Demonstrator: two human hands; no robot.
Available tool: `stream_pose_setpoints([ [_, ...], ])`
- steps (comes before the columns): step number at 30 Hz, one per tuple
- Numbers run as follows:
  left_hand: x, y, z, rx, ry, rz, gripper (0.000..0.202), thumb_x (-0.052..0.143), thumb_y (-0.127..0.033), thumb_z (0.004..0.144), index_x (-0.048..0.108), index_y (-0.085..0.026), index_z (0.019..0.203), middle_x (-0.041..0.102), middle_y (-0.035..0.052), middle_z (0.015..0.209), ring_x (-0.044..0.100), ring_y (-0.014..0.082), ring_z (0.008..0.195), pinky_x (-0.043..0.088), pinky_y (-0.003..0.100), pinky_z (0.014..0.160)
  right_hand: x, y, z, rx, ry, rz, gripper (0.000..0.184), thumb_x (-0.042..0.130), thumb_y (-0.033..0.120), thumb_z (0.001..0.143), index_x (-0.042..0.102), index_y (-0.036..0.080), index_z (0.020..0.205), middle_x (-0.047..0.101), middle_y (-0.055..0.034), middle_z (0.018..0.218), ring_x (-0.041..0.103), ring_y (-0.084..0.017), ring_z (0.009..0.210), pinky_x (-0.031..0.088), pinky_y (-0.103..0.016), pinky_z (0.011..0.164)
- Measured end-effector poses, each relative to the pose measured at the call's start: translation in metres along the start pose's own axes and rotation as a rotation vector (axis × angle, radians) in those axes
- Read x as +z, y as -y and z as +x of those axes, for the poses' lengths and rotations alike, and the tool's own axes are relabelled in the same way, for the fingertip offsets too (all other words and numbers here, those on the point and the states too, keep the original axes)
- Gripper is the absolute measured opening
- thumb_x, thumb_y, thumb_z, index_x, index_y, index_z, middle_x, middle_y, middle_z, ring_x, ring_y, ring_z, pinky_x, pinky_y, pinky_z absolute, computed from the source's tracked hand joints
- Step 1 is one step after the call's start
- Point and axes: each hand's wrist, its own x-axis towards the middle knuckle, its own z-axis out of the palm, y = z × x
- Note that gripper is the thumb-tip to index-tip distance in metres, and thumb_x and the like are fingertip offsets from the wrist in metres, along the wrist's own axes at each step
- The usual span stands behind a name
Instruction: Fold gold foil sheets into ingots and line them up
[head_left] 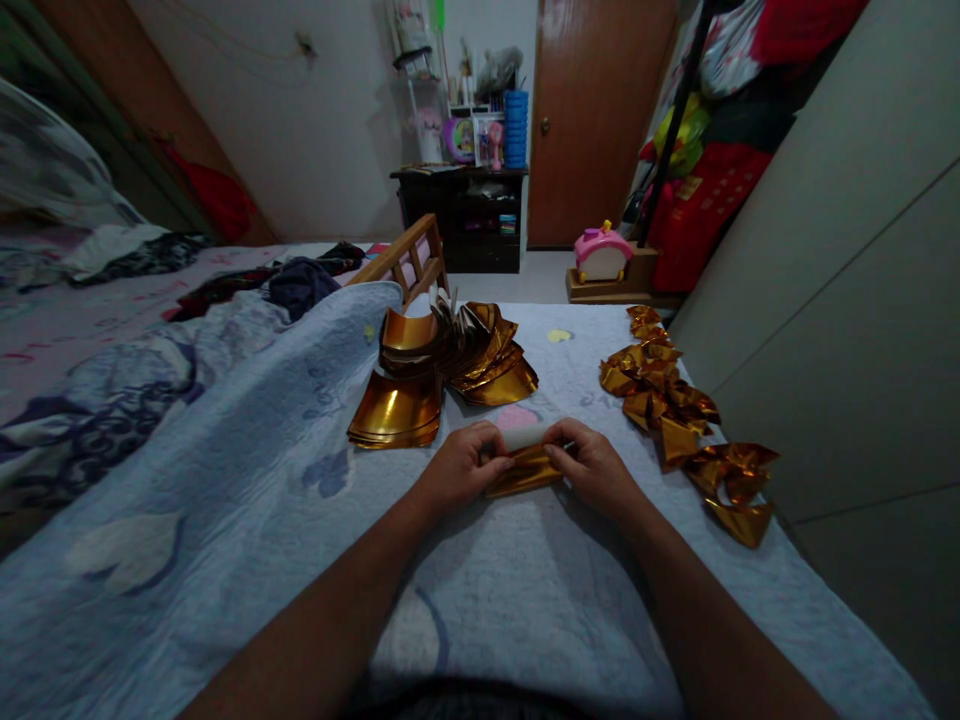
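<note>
My left hand [463, 466] and my right hand [592, 466] meet in the middle over a pale blue quilt [247, 470]. Both pinch one piece of gold foil paper [527, 470], which is partly rolled or folded, its white back showing along the top edge. The left fingers close on its left end, the right fingers on its right end. A stack of flat gold foil sheets [397, 412] lies just beyond my left hand, with a fanned pile of more sheets [487, 355] behind it. A row of folded gold paper pieces [679, 405] runs along the right.
A grey cabinet wall [847, 330] stands close on the right of the bed. A wooden bed rail [409, 255] rises behind the sheets. Rumpled clothes and bedding [112, 300] lie to the left. A dark dresser [469, 215], a brown door [592, 120] and a pink toy [602, 252] stand beyond.
</note>
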Motion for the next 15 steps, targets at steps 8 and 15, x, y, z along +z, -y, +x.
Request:
stream_pose_setpoints([
  [8,0.0,-0.0025,-0.0015,-0.032,0.042,-0.083,0.011,0.064,-0.022,0.076,0.057,-0.017,0.069,0.052,-0.0024,0.071,0.049,0.0125,0.066,0.036,0.023,0.062,-0.001,0.0024,-0.0002,0.03,0.048,0.069,0.016,0.056,0.03,0.081,0.066,0.019,0.084,0.062,-0.0008,0.075,0.055,-0.016,0.069,0.042,-0.028,0.064],
  [15,-0.0016,-0.0022,-0.0014,-0.051,0.007,-0.125,0.013,0.068,-0.029,0.078,0.063,-0.017,0.077,0.057,0.0002,0.079,0.054,0.0152,0.076,0.04,0.025,0.068,-0.0011,0.0039,-0.0007,0.079,0.017,0.124,0.018,0.057,0.033,0.081,0.066,0.018,0.084,0.06,-0.0001,0.071,0.053,-0.015,0.065,0.041,-0.027,0.061],
])
